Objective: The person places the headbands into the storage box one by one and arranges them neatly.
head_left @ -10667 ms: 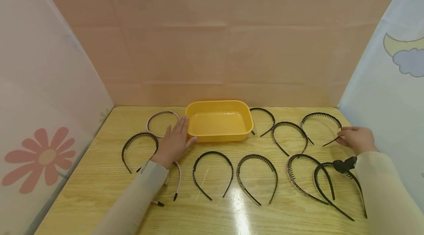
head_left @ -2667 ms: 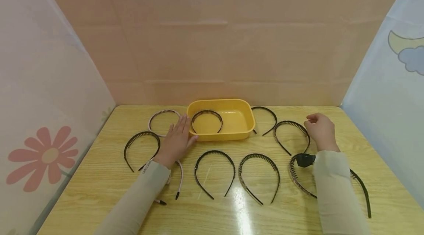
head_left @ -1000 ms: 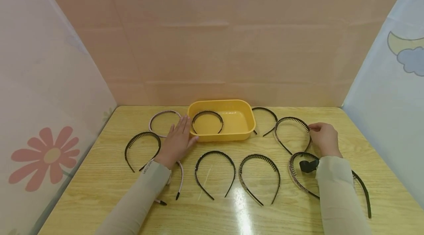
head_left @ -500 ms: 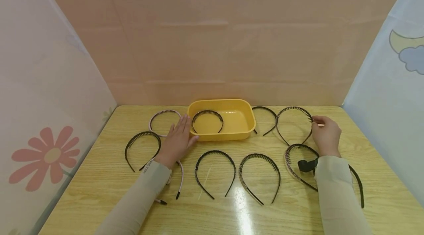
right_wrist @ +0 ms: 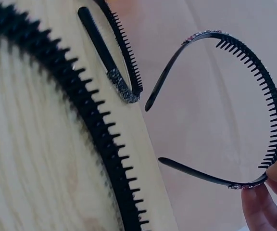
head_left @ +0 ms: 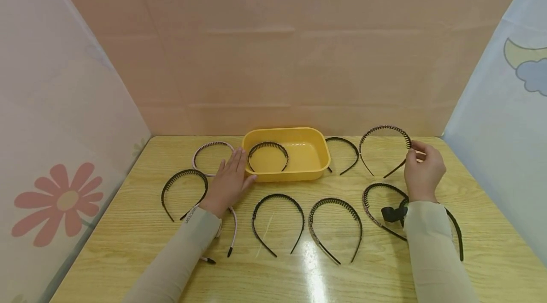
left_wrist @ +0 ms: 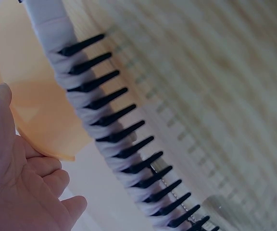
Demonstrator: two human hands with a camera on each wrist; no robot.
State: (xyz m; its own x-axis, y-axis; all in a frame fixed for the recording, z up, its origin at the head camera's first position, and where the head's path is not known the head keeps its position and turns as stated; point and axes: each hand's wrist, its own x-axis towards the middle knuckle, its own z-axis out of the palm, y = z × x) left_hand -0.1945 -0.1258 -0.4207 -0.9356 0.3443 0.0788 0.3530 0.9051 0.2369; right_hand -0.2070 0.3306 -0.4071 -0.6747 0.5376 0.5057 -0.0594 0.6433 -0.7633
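Note:
Thumb and fingers of my right hand (head_left: pixel 424 170) pinch one side of a black toothed headband (head_left: pixel 384 127) and hold it up at the right, ends pointing down. In the right wrist view this headband (right_wrist: pixel 273 106) shows small glittering stones along its outside. My left hand (head_left: pixel 228 182) rests with straight fingers against the left wall of a yellow plastic box (head_left: pixel 286 177). One dark headband (head_left: pixel 268 143) lies inside the box. Close before the left wrist camera is a pale fabric-wrapped headband (left_wrist: pixel 100 125) with black teeth.
Two dark headbands lie in front: one with glitter (head_left: pixel 278 195) and one beside it (head_left: pixel 335 200). A bow headband (head_left: pixel 394 214) overlaps another under the right sleeve. One black headband (head_left: pixel 356 151) lies right of the box. Further headbands lie around the left arm. Fabric walls (head_left: pixel 295 70) enclose the table.
Since about ten seconds ago, the far-right headband has left its place and one lies in the box. In the last second my right hand has lifted the glittering headband; the bow headband shifted left.

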